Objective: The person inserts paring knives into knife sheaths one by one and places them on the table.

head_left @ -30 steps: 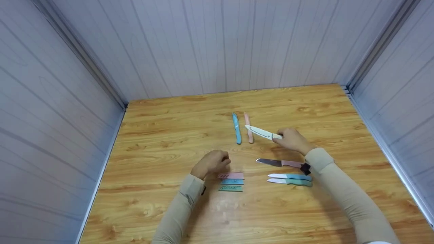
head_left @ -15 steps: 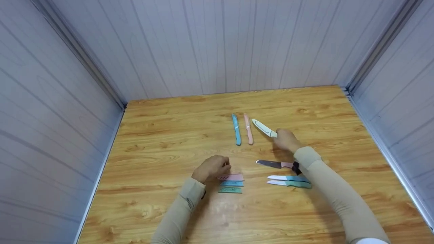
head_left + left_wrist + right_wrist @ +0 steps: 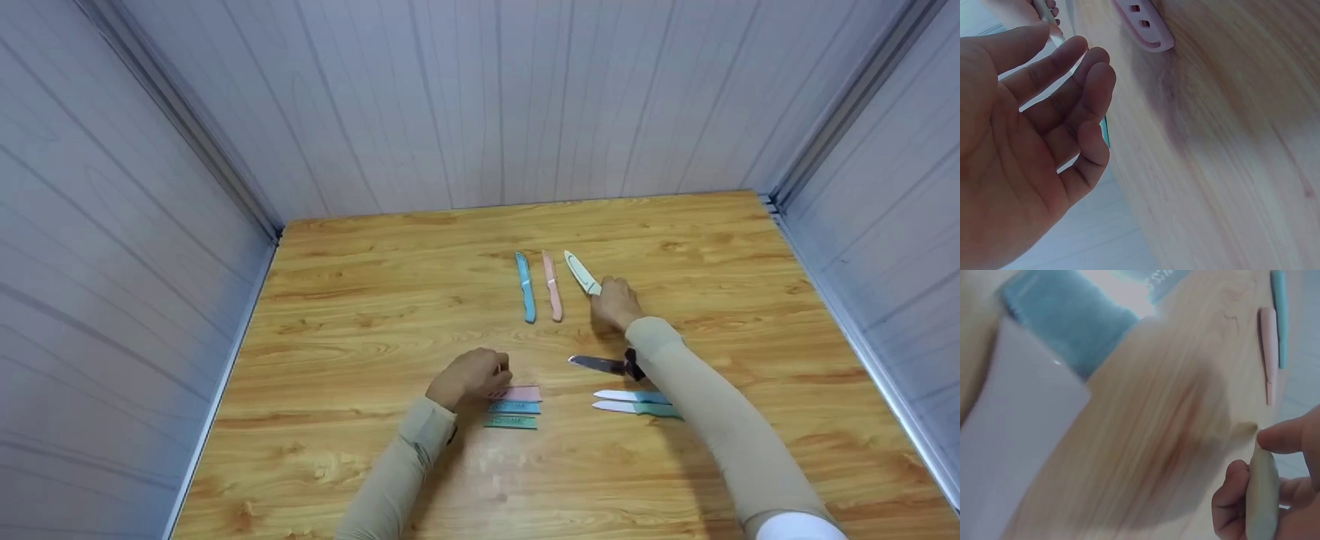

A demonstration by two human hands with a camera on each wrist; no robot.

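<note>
My right hand [image 3: 616, 302] grips the handle of a white knife [image 3: 581, 273] whose blade is in a white sheath. In the right wrist view, thumb and fingers pinch the pale handle [image 3: 1262, 500]. To its left lie a sheathed pink knife [image 3: 553, 289] and a sheathed blue knife [image 3: 526, 289], side by side. My left hand [image 3: 470, 373] hovers by a pink blade sheath [image 3: 525, 393], its fingers loosely bent and holding nothing, as the left wrist view shows. Below that sheath lie a blue sheath [image 3: 514, 407] and a green sheath [image 3: 511, 423].
Near my right forearm lies a bare dark-bladed knife [image 3: 596, 364], its handle hidden by the wrist. Below it are two white-bladed knives, one blue-handled [image 3: 622, 395] and one green-handled [image 3: 619, 407]. Panelled walls [image 3: 465, 105] border the wooden table [image 3: 360, 300].
My right hand has carried the white knife off the pink one to its right, turning the tip away from me and lowering it toward the table. The left hand has barely moved.
</note>
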